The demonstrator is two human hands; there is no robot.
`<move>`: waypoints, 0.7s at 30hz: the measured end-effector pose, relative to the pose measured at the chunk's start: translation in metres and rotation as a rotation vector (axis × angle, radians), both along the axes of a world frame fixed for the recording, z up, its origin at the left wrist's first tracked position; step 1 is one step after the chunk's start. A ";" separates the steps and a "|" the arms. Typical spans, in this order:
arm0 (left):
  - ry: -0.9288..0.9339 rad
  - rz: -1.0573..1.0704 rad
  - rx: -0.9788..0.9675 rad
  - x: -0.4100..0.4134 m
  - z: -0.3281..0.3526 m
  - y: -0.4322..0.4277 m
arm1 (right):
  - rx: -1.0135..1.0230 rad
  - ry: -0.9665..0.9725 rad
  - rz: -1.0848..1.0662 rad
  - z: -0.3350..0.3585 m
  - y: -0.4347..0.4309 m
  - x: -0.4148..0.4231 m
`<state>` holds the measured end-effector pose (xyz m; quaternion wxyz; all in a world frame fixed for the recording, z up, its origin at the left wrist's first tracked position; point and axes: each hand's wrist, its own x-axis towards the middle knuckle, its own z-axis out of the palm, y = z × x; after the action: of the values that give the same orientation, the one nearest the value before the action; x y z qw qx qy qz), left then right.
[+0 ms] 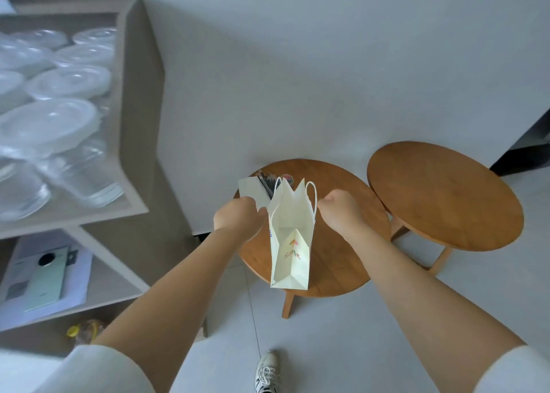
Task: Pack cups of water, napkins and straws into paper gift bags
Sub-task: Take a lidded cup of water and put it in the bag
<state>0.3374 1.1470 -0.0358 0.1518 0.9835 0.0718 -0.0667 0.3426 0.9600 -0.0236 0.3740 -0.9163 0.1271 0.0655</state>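
Paper: one bag [293,244], fingers [258,214] of left hand [238,218] and right hand [342,211] pinching it.

You see a matt cream paper gift bag [293,238], smooth brown wooden round tables [446,196], and glossy clear plastic lidded cups [59,118].

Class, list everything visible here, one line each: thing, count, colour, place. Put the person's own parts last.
round tables: two, brown wood, on the floor
paper bag: one, cream, held open above the nearer table
straws: a bundle, dark, on the nearer table behind the bag
lidded cups: many, clear, on the shelf, left
bottle: one, yellow cap, below the shelf
shoe: one, white, bottom edge
left grip: pinching the bag's left rim
right grip: pinching the bag's right rim
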 end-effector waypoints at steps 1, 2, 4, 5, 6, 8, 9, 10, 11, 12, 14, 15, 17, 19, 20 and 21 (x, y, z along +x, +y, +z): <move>-0.030 0.006 0.006 -0.014 0.009 0.003 | 0.004 -0.024 0.033 0.011 0.006 -0.010; -0.057 0.012 0.014 -0.028 0.017 0.006 | 0.008 -0.059 0.069 0.022 0.013 -0.020; -0.099 0.032 0.014 -0.055 0.034 0.012 | 0.036 -0.118 0.134 0.039 0.028 -0.039; -0.115 0.044 0.004 -0.067 0.041 0.016 | 0.053 -0.143 0.160 0.047 0.036 -0.046; -0.130 0.062 -0.006 -0.078 0.048 0.020 | 0.064 -0.165 0.191 0.054 0.045 -0.054; -0.169 0.111 -0.025 -0.099 0.061 0.031 | 0.072 -0.192 0.270 0.068 0.063 -0.067; -0.195 0.140 -0.039 -0.107 0.068 0.038 | 0.067 -0.202 0.307 0.075 0.073 -0.073; -0.217 0.166 -0.052 -0.115 0.074 0.045 | 0.059 -0.217 0.338 0.083 0.082 -0.078; -0.238 0.192 -0.059 -0.122 0.080 0.052 | 0.063 -0.234 0.363 0.089 0.092 -0.082; -0.255 0.218 -0.060 -0.128 0.086 0.060 | 0.078 -0.253 0.390 0.095 0.100 -0.085; -0.287 0.264 -0.048 -0.138 0.096 0.076 | 0.103 -0.281 0.441 0.104 0.117 -0.090; -0.308 0.286 -0.053 -0.142 0.101 0.084 | 0.104 -0.288 0.465 0.107 0.126 -0.092; -0.365 0.347 -0.099 -0.146 0.109 0.102 | 0.099 -0.308 0.505 0.116 0.143 -0.095; -0.437 0.420 -0.157 -0.147 0.117 0.120 | 0.106 -0.343 0.552 0.125 0.161 -0.095; -0.469 0.451 -0.189 -0.147 0.120 0.128 | 0.110 -0.364 0.579 0.131 0.171 -0.096; -0.492 0.476 -0.217 -0.145 0.124 0.135 | 0.114 -0.388 0.603 0.136 0.180 -0.095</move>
<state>0.1922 1.2817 0.0881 0.2795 0.9040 0.2527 0.2020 0.2477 1.1403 0.1124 0.4055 -0.8856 -0.2262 0.0047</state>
